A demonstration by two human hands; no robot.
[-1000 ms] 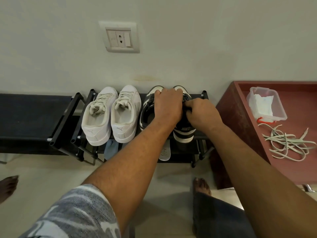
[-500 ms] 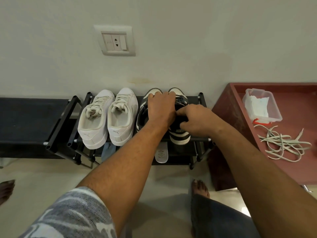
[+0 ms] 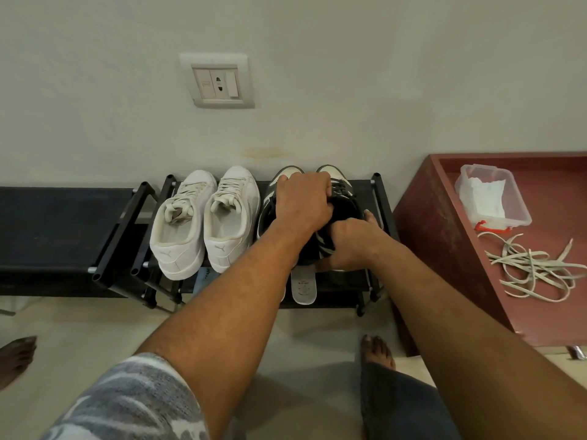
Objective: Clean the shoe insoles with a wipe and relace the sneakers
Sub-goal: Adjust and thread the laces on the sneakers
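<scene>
Fingers (image 3: pixel 313 178) of left hand (image 3: pixel 301 206) and right hand (image 3: pixel 352 244) clasp black sneaker (image 3: pixel 347 203).

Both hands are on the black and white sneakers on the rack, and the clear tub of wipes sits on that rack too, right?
No. The head view shows the clear plastic tub of white wipes on the reddish-brown table, by the loose pale laces, not the black rack. The rest holds.
</scene>
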